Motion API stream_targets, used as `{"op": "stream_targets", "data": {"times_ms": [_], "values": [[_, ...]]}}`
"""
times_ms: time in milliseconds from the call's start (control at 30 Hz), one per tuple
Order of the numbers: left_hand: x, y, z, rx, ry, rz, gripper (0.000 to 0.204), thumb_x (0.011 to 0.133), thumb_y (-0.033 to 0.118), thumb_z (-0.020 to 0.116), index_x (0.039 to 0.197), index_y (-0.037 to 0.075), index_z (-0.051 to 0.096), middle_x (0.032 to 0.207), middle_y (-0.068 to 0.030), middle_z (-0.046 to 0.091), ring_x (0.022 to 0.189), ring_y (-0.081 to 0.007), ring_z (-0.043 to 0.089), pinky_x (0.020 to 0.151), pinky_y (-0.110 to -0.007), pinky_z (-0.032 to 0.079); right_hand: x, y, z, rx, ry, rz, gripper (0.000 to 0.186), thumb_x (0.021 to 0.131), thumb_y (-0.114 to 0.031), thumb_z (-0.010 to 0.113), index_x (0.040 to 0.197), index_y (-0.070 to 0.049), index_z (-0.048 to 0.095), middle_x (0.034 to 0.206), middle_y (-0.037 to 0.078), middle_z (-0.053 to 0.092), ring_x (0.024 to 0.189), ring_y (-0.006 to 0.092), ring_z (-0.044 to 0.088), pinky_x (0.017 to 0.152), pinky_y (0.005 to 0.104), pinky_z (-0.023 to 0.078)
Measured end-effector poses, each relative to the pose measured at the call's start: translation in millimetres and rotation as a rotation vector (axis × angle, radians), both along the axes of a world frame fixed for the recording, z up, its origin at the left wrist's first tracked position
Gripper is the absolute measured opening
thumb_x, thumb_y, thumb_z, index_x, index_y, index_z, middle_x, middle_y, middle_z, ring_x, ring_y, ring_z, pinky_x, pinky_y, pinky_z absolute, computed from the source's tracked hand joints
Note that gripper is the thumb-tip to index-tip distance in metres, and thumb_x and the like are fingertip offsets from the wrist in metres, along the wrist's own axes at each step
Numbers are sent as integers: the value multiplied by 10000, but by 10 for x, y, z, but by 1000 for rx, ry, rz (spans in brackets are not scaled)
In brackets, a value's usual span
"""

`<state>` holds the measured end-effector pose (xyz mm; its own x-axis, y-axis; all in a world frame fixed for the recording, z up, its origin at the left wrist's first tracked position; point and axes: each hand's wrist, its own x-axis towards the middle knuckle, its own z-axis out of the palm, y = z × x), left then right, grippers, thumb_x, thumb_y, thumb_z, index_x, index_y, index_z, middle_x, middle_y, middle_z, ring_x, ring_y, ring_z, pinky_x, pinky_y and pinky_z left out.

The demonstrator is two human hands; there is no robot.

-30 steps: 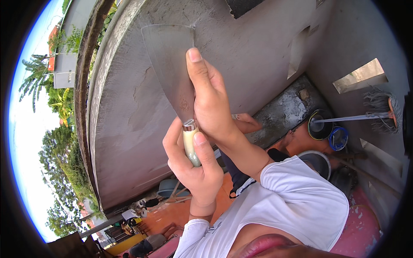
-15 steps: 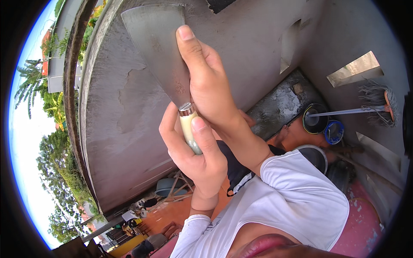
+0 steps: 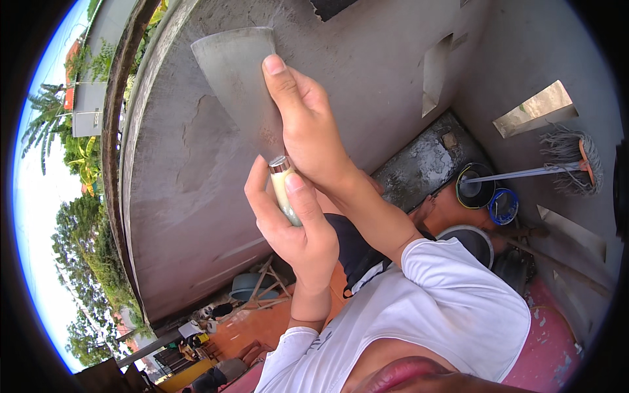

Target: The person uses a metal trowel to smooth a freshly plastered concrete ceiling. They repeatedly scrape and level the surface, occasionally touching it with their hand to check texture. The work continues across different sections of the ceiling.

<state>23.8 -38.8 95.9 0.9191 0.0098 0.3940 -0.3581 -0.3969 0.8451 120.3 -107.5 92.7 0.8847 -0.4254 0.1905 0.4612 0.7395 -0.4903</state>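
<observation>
The grey plastered wall (image 3: 190, 209) curves round beside me above an orange floor (image 3: 239, 331). In front of it, held up in mid-air, is a putty knife (image 3: 246, 98), its broad blade uppermost. The left hand (image 3: 295, 239) has its grip closed round the pale handle (image 3: 280, 190); the right hand (image 3: 311, 134) sets its thumb by the blade's side, but its fingers are hidden, so I can't tell how closed that grip is. I'd say a firm hold on the handle and a light thumb clear of the wide end serve best.

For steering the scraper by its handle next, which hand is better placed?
Left, probably: the left hand grips the handle, while the right hand is at the blade's edge.
</observation>
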Motion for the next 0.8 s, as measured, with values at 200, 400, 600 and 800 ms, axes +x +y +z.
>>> {"op": "stream_targets", "data": {"times_ms": [200, 400, 600, 800], "values": [[171, -86, 0, 130, -39, -80, 420, 1065, 236, 489, 1372, -45, 430, 797, -50, 591, 621, -68, 505, 564, -246, 396, -67, -250, 87, -10, 96, 42, 468, 1097, -430, 438, 787, -92, 527, 684, -69, 466, 640, 32, 380, 558, 240, 351], [-142, 318, -693, -70, -104, -46, 457, 1076, 268, 389, 1411, -28, 300, 1256, -169, 461, 1099, -187, 509, 951, -350, 418, -635, 93, -697, -510, -204, 294, 227, 1025, -247, 610, 982, -24, 613, 945, 34, 600, 862, 113, 557, 732, 288, 474], [-293, 362, -786, 86, 95, -284, 305, 1048, 123, 442, 1309, -29, 395, 1303, -192, 403, 1157, -230, 481, 952, -356, 409, -918, -80, -1124, -398, -94, 155, 199, 1039, -195, 585, 1042, -2, 632, 947, 45, 643, 800, 92, 551, 700, 265, 467], [102, 474, -423, 505, -29, -178, 326, 881, -41, 624, 1203, 1, 647, 1063, -135, 585, 800, -176, 598, 696, -304, 492, -998, -362, -1262, -341, 355, 139, 301, 1072, -240, 541, 1237, 6, 596, 836, 68, 657, 640, 92, 598, 583, 239, 483]]}}
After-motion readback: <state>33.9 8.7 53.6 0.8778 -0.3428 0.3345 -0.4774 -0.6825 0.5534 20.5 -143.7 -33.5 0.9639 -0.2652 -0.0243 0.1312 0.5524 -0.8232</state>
